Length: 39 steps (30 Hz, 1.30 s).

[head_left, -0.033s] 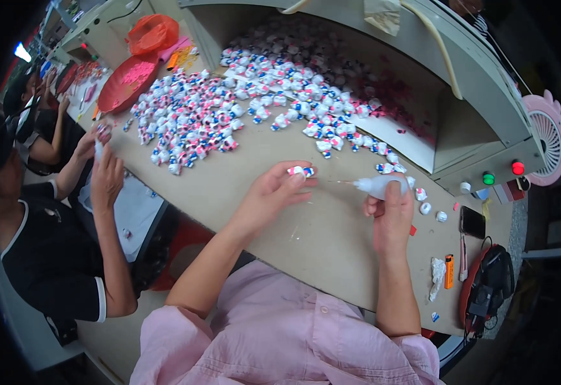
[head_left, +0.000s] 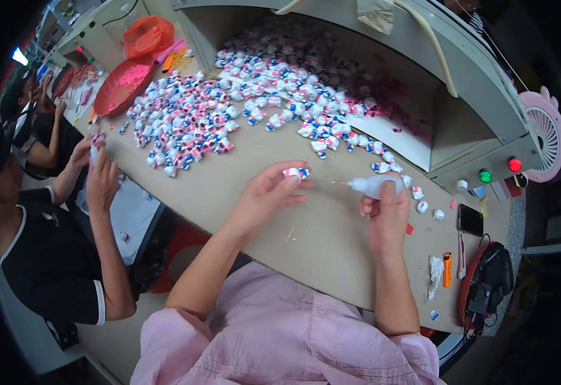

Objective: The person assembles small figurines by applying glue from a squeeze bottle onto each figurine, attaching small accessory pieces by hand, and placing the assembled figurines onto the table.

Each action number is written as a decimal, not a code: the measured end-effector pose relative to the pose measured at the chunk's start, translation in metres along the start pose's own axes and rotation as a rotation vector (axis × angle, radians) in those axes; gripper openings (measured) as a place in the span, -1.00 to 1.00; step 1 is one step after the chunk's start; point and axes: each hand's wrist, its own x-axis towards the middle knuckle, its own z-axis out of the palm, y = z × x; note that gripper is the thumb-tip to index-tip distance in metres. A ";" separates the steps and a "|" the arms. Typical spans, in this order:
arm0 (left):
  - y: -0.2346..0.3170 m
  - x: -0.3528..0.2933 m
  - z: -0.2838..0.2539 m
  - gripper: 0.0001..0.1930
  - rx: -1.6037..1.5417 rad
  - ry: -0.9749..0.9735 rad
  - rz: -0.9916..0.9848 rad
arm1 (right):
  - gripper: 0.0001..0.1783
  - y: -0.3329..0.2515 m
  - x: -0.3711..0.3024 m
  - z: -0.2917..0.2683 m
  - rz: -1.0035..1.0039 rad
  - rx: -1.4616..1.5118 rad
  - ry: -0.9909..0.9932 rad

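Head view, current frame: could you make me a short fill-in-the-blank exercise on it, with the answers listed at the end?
1. The left hand holds a small figurine, while the white squeeze bottle is in the person's ____ hand.
2. The bottle's thin tip points toward the picture's ____ side.
3. Between the white button and the red button sits a ____ button.
4. The fan at the right is coloured ____.

Missing words: right; left; green; pink.
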 end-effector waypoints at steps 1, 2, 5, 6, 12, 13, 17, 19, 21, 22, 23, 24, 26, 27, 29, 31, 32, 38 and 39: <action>0.001 0.000 -0.001 -0.59 0.009 0.030 0.003 | -0.68 0.000 -0.001 0.000 0.010 0.044 -0.002; -0.002 -0.001 -0.004 -0.59 0.005 0.018 0.001 | -0.68 0.000 -0.001 0.000 0.015 0.034 -0.019; -0.013 0.001 -0.012 -0.60 -0.097 0.053 0.058 | -0.66 -0.003 -0.002 0.003 -0.001 0.013 -0.030; -0.015 0.001 -0.013 -0.60 -0.115 0.073 0.070 | -0.66 -0.003 -0.002 0.003 0.000 0.009 -0.024; -0.014 0.000 -0.006 -0.61 -0.231 0.124 0.057 | -0.65 -0.004 -0.002 0.003 0.011 -0.009 -0.046; -0.015 0.000 -0.005 -0.61 -0.257 0.122 0.050 | -0.65 -0.005 -0.003 0.005 0.005 -0.041 -0.043; -0.020 -0.001 -0.001 -0.55 -0.140 0.156 0.011 | -0.67 -0.003 -0.005 0.004 -0.036 -0.128 -0.025; -0.021 -0.002 0.007 -0.49 0.018 0.161 0.091 | -0.69 0.002 -0.007 0.004 -0.112 -0.254 -0.006; -0.028 -0.002 0.009 -0.48 0.071 0.164 0.150 | -0.70 0.003 -0.008 0.007 -0.187 -0.378 0.005; -0.031 -0.001 0.009 -0.46 0.128 0.169 0.210 | -0.71 0.001 -0.009 0.009 -0.261 -0.491 -0.006; -0.032 0.000 0.009 -0.46 0.125 0.167 0.207 | -0.71 0.001 -0.009 0.011 -0.335 -0.604 -0.018; -0.033 0.001 0.009 -0.48 0.170 0.176 0.204 | -0.71 0.003 -0.009 0.012 -0.332 -0.608 -0.017; -0.035 0.002 0.009 -0.49 0.214 0.185 0.198 | -0.67 0.007 -0.009 0.014 -0.481 -0.733 -0.068; -0.035 0.002 0.009 -0.51 0.244 0.185 0.203 | -0.67 0.007 -0.008 0.014 -0.478 -0.735 -0.068; -0.036 0.002 0.009 -0.53 0.272 0.184 0.208 | -0.63 0.008 -0.007 0.015 -0.505 -0.748 -0.076; -0.037 0.002 0.009 -0.53 0.257 0.172 0.187 | -0.63 0.009 -0.008 0.015 -0.496 -0.756 -0.080; -0.038 0.002 0.009 -0.53 0.257 0.174 0.186 | -0.62 0.010 -0.008 0.016 -0.489 -0.758 -0.088; -0.039 0.002 0.008 -0.54 0.283 0.184 0.201 | -0.61 0.013 -0.007 0.015 -0.515 -0.766 -0.100; -0.039 0.002 0.008 -0.54 0.280 0.180 0.199 | -0.61 0.013 -0.007 0.016 -0.515 -0.766 -0.100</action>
